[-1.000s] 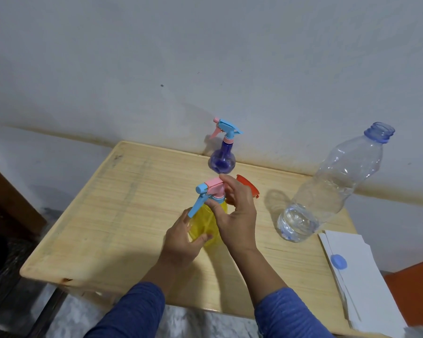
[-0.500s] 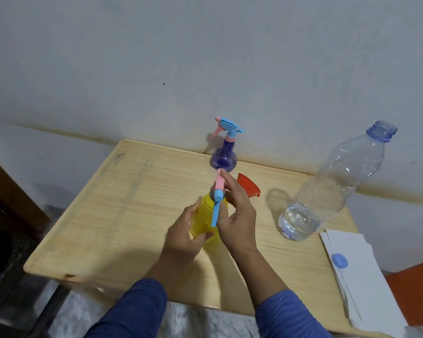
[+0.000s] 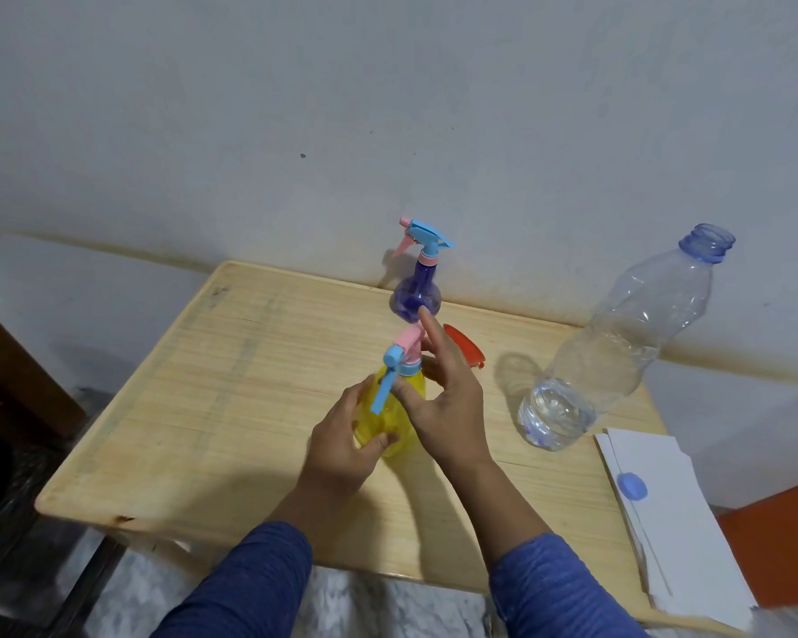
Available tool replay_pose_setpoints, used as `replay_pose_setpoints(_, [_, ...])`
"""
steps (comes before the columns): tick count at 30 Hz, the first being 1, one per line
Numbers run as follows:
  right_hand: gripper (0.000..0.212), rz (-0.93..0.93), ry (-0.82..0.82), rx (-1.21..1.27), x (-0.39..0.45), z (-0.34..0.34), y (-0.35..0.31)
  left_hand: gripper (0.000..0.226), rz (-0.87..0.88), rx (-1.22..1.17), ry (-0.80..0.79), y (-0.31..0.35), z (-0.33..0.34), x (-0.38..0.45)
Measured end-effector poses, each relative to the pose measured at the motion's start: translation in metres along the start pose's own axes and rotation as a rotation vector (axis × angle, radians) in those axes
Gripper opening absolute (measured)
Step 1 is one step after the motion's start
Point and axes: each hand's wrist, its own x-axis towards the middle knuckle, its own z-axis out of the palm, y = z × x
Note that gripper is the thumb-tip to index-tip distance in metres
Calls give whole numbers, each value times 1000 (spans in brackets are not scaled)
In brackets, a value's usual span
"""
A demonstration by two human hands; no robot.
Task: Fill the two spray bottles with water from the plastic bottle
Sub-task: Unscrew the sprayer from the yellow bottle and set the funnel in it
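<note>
Wooden table fills the lower half of the view, set against a pale wall, and a person in blue sleeves works at it with both hands. Largest of the things on it, a clear plastic bottle stands uncapped, well off to the right of the right hand, with water only in its bottom part. A stack of white paper lies beyond it at the table's right edge, a small blue cap resting on top.

Between the two hands stands a yellow spray bottle. The left hand curls round its body from the left, thumb and fingers holding it steady. The right hand pinches the blue collar of the pink and blue spray head with thumb and a bent finger; its other fingers are spread loosely, the forefinger pointing up. The head looks to be mid-unscrewing, though the thread is hidden.

Just behind the right hand's fingertips stands a purple spray bottle, its head on. A red funnel lies partly hidden behind that hand.

Risks, as a judgement: the raised forefinger could knock the purple bottle over; the light yellow bottle could tip if the grip slackens; a spill from the open bottle would soak the paper.
</note>
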Motion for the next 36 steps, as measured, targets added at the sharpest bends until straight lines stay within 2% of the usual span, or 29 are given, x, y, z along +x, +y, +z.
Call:
replay_pose_setpoints(8, [93, 19, -75, 16, 2, -9, 0, 72, -13, -22, 5, 0, 0, 0])
replay_pose_setpoints(11, [92, 9, -29, 14, 7, -7, 2, 73, -19, -31, 4, 0, 0, -1])
replay_pose_setpoints(17, [91, -4, -125, 18, 3, -11, 4, 74, -32, -33, 8, 0, 1, 0])
replay_pose_setpoints(23, [65, -11, -121, 5, 11, -7, 3, 70, -32, -16, 5, 2, 0, 0])
replay_pose_setpoints(31, [82, 28, -187, 71, 9, -7, 0, 72, -39, -9, 3, -3, 1, 1])
replay_pose_setpoints(36, [78, 15, -131, 34, 12, -7, 2, 71, -46, 4, 1, -4, 1, 2])
